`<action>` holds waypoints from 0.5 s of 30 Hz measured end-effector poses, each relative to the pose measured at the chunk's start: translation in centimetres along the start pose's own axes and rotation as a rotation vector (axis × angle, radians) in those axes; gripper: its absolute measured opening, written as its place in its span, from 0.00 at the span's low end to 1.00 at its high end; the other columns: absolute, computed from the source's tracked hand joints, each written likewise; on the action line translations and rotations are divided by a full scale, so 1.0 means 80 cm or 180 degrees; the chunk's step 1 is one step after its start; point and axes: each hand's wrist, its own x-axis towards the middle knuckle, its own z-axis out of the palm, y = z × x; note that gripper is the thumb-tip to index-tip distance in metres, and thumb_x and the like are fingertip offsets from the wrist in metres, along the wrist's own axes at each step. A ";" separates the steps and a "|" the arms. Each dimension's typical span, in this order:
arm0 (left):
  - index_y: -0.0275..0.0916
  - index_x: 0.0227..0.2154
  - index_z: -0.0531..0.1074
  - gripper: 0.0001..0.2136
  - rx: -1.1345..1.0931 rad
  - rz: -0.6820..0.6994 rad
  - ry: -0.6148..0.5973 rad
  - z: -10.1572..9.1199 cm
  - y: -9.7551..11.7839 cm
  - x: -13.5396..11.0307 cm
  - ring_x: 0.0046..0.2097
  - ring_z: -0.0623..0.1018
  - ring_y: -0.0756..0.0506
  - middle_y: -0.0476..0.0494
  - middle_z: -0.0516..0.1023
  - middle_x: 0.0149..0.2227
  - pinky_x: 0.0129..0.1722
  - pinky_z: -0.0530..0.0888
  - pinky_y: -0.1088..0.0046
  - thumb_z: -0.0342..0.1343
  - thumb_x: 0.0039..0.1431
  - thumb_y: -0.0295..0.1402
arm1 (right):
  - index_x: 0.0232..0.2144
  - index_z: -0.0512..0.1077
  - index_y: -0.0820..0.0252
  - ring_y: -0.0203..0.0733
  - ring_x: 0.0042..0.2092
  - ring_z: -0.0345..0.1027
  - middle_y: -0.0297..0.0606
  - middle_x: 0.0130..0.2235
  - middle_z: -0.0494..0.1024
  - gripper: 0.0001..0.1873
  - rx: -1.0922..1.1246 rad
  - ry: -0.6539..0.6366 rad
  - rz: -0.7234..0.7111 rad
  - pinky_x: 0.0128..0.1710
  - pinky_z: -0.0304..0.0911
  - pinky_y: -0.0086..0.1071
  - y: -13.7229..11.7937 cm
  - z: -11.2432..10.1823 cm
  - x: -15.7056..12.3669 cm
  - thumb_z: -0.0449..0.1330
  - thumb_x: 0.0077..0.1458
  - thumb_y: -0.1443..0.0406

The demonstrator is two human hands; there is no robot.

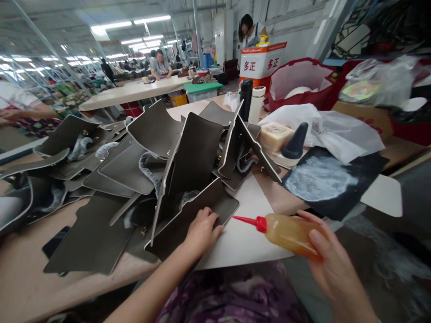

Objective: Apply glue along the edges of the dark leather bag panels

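Observation:
My right hand [332,264] is closed around a squeeze bottle [286,231] of amber glue with a red nozzle pointing left over a white sheet [245,237]. My left hand [202,231] rests with curled fingers on the edge of a dark grey leather bag panel [188,215], pressing it down. That panel belongs to a half-assembled bag [191,161] standing upright just behind my left hand.
Several more dark leather bag pieces [111,170] are piled across the table to the left. A glue-stained black mat [323,179], a black cone [296,141], a yellowish block [274,134] and plastic bags lie at right. Other people work at far tables.

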 end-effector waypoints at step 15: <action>0.37 0.31 0.74 0.10 -0.1059 -0.0358 -0.0043 0.012 -0.008 0.057 0.36 0.74 0.48 0.44 0.76 0.33 0.36 0.67 0.76 0.47 0.54 0.28 | 0.41 0.67 0.56 0.44 0.36 0.65 0.38 0.39 0.71 0.22 -0.2813 0.0304 -0.1566 0.38 0.61 0.38 0.010 0.018 0.010 0.57 0.46 0.52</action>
